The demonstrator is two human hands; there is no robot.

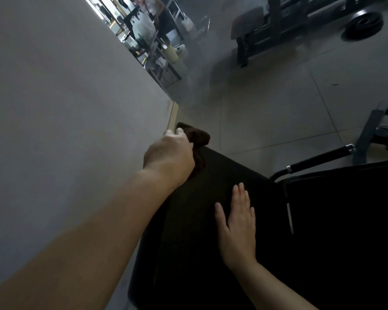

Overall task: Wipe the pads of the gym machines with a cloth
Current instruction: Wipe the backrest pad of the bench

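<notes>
A long black pad of a gym machine runs from the bottom centre up toward the middle of the view. At its far end my left hand grips a dark brown cloth, which is bunched up and lies over the pad's top edge. My right hand lies flat on the pad nearer to me, fingers straight and together. A second black pad sits to the right.
A grey wall stands close on the left. A black handle bar sticks out right of the pad. Across the tiled floor stand another machine with a weight plate and a frame. A person sits far back.
</notes>
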